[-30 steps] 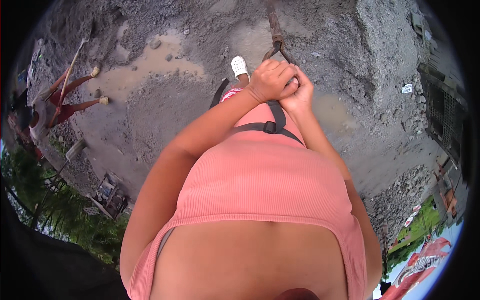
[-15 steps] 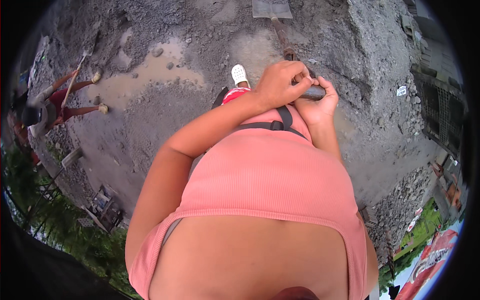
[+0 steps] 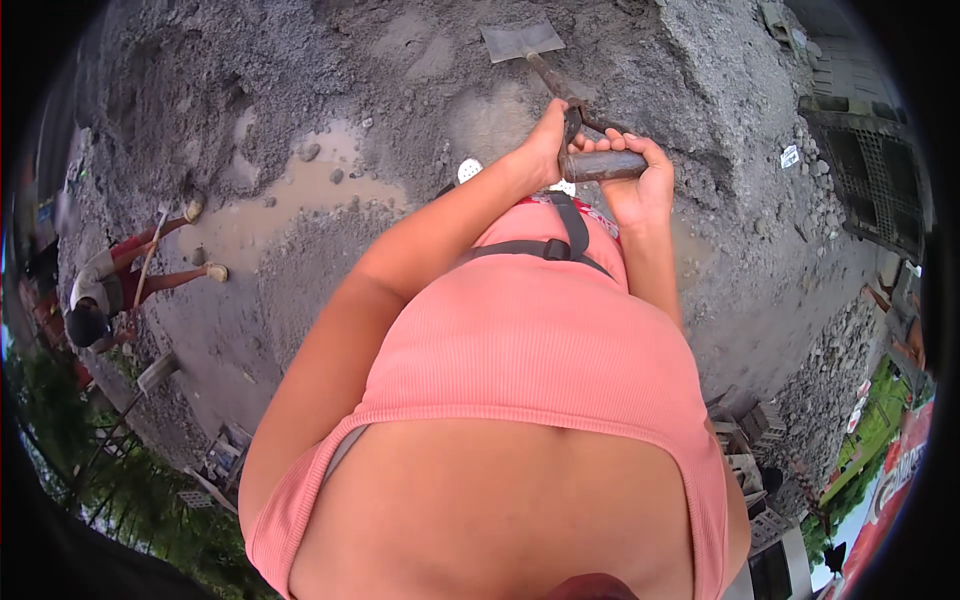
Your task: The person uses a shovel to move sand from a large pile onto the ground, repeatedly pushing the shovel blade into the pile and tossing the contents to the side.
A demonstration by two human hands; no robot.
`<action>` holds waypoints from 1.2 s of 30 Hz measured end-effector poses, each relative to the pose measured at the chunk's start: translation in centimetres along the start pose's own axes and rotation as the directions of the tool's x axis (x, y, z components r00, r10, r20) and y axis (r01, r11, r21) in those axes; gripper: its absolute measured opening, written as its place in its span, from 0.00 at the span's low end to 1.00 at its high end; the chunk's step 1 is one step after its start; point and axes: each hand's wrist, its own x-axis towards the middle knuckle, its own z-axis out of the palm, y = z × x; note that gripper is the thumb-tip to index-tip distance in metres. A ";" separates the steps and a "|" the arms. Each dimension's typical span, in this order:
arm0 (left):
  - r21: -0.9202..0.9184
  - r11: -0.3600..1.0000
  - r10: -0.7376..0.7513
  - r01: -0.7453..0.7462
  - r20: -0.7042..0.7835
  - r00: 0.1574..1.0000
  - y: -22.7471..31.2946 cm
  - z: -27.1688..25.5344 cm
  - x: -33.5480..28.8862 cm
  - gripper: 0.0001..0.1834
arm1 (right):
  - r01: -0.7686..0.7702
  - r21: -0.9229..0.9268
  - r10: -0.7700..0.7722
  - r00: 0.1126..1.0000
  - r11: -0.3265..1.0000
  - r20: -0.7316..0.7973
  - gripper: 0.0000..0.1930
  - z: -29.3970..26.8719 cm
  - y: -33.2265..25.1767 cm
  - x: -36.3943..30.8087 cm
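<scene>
A shovel (image 3: 547,72) with a grey flat blade (image 3: 522,41) reaches away from me, its blade on the wet gravel at the far side. Its handle ends in a forked frame with a thick, worn cross grip (image 3: 604,166). My left hand (image 3: 543,142) is closed at the left side of that frame, thumb along the fork; its fingers are partly hidden. Palm up, my right hand (image 3: 642,190) cups the right end of the cross grip, with fingers curled behind it. White clogs (image 3: 468,170) show just beyond my body.
Muddy puddles (image 3: 255,215) and loose stones lie left of the shovel. A gravel heap (image 3: 700,110) rises at the right. Another person (image 3: 110,280) with a long-handled tool bends at the far left. Dark crates (image 3: 870,180) stand at the right edge, with a second person (image 3: 905,325) below them.
My left hand has shifted from atop the cross grip to the frame's left side. The shovel blade has come nearer and slightly left. The person at left bends lower.
</scene>
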 end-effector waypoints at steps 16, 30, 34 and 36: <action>0.348 0.922 0.176 -0.171 0.016 0.984 6.6 1.8 0.7 0.24 | 0.100 0.132 -0.116 0.986 0.986 0.118 0.10 3.0 -0.2 3.9; 0.843 0.300 0.701 -0.448 0.124 0.703 9.2 5.1 -1.2 0.40 | 0.005 -0.018 -0.004 0.995 1.000 0.095 0.05 2.2 0.9 11.9; 0.953 -0.229 0.833 -0.199 0.298 0.467 1.7 6.9 -0.5 0.24 | -0.015 -0.035 0.021 0.982 0.999 0.190 0.06 -0.6 0.0 11.3; 0.837 -0.534 0.808 -0.120 0.547 0.219 0.7 5.5 1.5 0.17 | -0.066 -0.028 0.069 0.987 0.997 0.148 0.07 -0.9 -0.7 11.6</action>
